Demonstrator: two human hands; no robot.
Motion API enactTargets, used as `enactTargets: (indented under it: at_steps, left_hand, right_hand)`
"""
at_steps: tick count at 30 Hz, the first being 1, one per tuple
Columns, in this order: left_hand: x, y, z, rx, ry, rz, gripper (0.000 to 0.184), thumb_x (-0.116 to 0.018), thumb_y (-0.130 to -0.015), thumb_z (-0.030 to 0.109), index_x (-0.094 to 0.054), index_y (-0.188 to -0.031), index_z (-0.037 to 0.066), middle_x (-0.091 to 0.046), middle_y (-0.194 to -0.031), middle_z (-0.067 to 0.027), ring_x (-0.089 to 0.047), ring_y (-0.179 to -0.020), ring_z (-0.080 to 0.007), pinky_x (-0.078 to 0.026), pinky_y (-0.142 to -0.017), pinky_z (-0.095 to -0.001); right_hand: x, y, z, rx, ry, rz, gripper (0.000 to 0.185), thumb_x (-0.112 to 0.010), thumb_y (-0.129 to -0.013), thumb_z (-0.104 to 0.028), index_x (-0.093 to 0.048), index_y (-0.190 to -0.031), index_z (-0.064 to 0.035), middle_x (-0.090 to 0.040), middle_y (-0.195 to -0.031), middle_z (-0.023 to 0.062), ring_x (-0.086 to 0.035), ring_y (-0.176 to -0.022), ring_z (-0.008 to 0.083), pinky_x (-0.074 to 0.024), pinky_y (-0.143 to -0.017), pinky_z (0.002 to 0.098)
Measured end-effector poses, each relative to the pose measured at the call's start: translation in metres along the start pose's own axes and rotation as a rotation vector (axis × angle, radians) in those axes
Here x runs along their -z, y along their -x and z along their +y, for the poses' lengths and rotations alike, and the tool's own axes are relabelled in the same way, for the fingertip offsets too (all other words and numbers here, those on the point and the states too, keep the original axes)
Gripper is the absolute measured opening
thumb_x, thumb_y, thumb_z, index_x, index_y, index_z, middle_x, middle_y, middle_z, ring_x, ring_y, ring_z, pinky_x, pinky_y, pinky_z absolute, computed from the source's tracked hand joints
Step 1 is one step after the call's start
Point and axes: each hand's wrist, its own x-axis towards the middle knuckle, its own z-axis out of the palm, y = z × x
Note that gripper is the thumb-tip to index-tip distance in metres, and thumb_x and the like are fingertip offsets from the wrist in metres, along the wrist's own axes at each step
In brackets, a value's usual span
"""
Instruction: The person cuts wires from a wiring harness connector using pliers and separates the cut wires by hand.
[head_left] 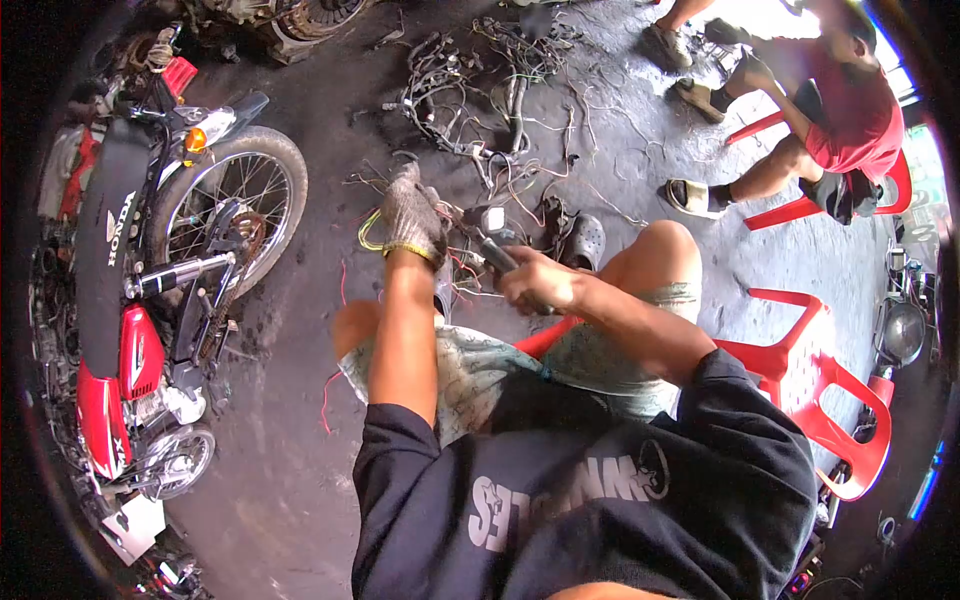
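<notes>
My left hand (412,212), in a grey knitted glove with a yellow cuff, is closed on a bunch of wires. Thin yellow-green wires (370,232) loop out beside the glove, and dark ends stick out above it. My bare right hand (540,280) is wrapped round a dark-handled tool (492,250). The tool's far end reaches close to the gloved fingers; its exact kind does not show. Below the hands, loose wires (470,268) hang or lie between my knees. A small pale block (487,217) is just beyond the tool; whether they touch I cannot tell.
A tangled heap of wiring harness (470,100) lies on the dark floor (290,440). A red motorcycle (140,350) stands at left. At right are a red plastic chair (810,370) and a seated person in a red shirt (860,115). A dark clog (585,240) is near my knee.
</notes>
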Motion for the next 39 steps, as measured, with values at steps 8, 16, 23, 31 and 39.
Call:
enactTargets:
  at_steps: [8,16,23,31,39]
  left_hand:
    - [-0.006,-0.001,0.008,-0.026,0.001,-0.022,0.037,-0.054,-0.090,0.039,-0.037,-0.064,0.019,-0.036,-0.050,0.0014,-0.036,-0.042,-0.0139,-0.030,-0.040,-0.0281]
    - [0.004,0.027,-0.007,-0.243,0.055,-0.177,0.036,-0.060,-0.088,0.044,-0.041,-0.069,0.020,-0.037,-0.055,0.0058,-0.033,-0.045,-0.0094,-0.029,-0.045,-0.0243]
    - [0.004,0.049,0.003,-0.304,0.132,-0.152,0.036,-0.062,-0.087,0.040,-0.041,-0.064,0.022,-0.038,-0.055,0.0068,-0.036,-0.047,-0.0079,-0.028,-0.046,-0.0239]
    - [0.013,0.054,0.005,-0.384,0.095,-0.172,0.034,-0.064,-0.087,0.036,-0.044,-0.064,0.020,-0.045,-0.058,0.0055,-0.040,-0.049,-0.0072,-0.031,-0.045,-0.0233]
    - [0.042,0.057,0.007,-0.941,-0.620,-0.326,0.015,-0.063,-0.085,0.012,-0.062,-0.073,0.003,-0.056,-0.058,-0.0056,-0.055,-0.055,-0.0181,-0.045,-0.055,-0.0318]
  right_hand:
    - [0.000,-0.016,0.029,-0.022,-0.540,-0.259,0.039,-0.057,-0.074,-0.011,-0.055,-0.109,0.0050,-0.057,-0.072,0.0046,-0.055,-0.066,0.0136,-0.0468,-0.066,0.0337]
    - [0.006,-0.024,0.037,0.054,-0.643,-0.140,0.045,-0.057,-0.070,-0.007,-0.054,-0.113,0.0037,-0.060,-0.086,0.0078,-0.057,-0.076,0.0197,-0.0476,-0.071,0.0307]
    - [-0.001,-0.016,0.014,0.041,-0.919,-0.256,0.054,-0.054,-0.064,0.000,-0.051,-0.118,0.0036,-0.058,-0.087,0.0064,-0.056,-0.074,0.0170,-0.0461,-0.065,0.0275]
    - [-0.004,-0.029,0.043,0.145,-0.899,-0.288,0.061,-0.058,-0.063,-0.004,-0.049,-0.123,0.0020,-0.060,-0.091,0.0083,-0.057,-0.078,0.0170,-0.0463,-0.069,0.0275]
    - [0.003,-0.010,0.007,0.148,-1.056,-0.467,0.067,-0.058,-0.064,-0.007,-0.045,-0.130,0.0017,-0.060,-0.112,0.0134,-0.058,-0.099,0.0204,-0.0447,-0.089,0.0297]
